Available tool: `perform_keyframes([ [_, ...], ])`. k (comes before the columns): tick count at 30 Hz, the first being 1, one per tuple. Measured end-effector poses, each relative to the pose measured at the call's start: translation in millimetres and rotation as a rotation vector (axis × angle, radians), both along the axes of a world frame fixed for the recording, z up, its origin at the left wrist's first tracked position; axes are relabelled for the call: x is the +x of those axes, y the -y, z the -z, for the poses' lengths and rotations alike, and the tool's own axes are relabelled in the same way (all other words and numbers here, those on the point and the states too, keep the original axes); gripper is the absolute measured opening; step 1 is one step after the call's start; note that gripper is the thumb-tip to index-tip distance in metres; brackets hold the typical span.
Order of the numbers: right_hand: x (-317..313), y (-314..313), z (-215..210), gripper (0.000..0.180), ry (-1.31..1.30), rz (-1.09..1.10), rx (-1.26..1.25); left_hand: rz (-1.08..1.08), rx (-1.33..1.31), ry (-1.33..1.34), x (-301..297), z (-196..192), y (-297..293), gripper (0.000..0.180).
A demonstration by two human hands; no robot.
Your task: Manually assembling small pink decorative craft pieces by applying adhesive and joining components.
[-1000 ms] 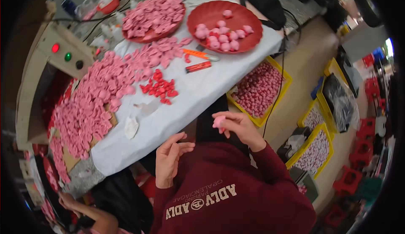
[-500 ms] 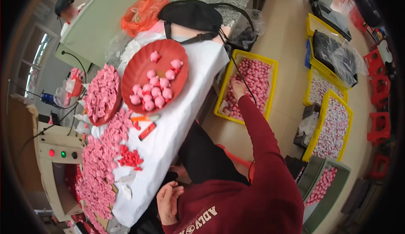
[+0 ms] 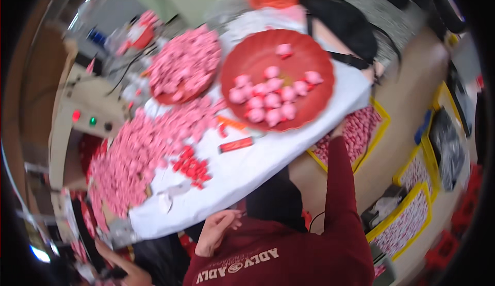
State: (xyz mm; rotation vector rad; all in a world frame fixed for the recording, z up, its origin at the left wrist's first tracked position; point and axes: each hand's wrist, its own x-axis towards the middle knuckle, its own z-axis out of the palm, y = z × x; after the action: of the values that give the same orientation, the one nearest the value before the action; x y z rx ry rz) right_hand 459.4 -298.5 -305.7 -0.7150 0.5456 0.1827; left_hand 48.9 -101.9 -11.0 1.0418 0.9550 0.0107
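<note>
My left hand (image 3: 219, 230) hovers in front of my body beside the near table edge, its fingers loosely bent and apart, nothing seen in them. My right arm reaches down past the table to a yellow crate (image 3: 382, 126) of small pink and red pieces (image 3: 356, 131). At that crate my right hand (image 3: 338, 130) is small and blurred, its fingers hidden. On the white-covered table, a round red tray (image 3: 309, 108) bears several pink ball-shaped pieces (image 3: 272, 100) with red parts. Left of it are a heap of pink pieces (image 3: 134, 154) and a small pile of red pieces (image 3: 191, 167).
A second red tray (image 3: 170, 99) is heaped with pink pieces. A red-labelled stick (image 3: 236, 145) and an orange tool (image 3: 232, 123) lie on the cloth (image 3: 216, 203). A machine with buttons (image 3: 85, 100) stands at left. Another person's arm (image 3: 124, 263) shows lower left. Yellow crates (image 3: 429, 211) stand at right.
The view has swung left, so the table and trays sit further right and the picture is blurred. My right hand stays at the yellow crate; my left hand remains near my body.
</note>
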Motion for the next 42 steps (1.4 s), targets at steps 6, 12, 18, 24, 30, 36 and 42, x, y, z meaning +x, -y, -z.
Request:
perform_keyframes([
  [6,-151,45,-54,0.008,0.240,-0.798,-0.804,0.636,-0.037,0.334,-20,-48,-37,0.022],
  [12,-235,-24,-281,0.004,0.442,-1.551,-0.568,-0.072,0.446,0.114,-79,-70,-98,0.015],
  [18,-276,-153,-339,0.011,1.069,-1.266,-0.785,-0.091,1.722,-0.034,-27,-35,-167,0.023],
  [24,-275,-182,-349,0.015,1.232,-0.990,-0.859,0.082,1.779,-0.178,-6,-32,-189,0.028],
  [30,-267,-170,-336,0.013,1.248,-0.958,-0.971,-0.099,1.787,-0.039,-16,-24,-188,0.027],
  [36,-277,-171,-317,0.021,1.383,-0.944,-1.121,-0.537,0.162,0.659,-58,-40,-120,0.031],
  [42,-283,-185,-314,0.026,1.514,-0.857,-1.258,-0.448,-0.394,0.882,-66,-5,-65,0.038],
])
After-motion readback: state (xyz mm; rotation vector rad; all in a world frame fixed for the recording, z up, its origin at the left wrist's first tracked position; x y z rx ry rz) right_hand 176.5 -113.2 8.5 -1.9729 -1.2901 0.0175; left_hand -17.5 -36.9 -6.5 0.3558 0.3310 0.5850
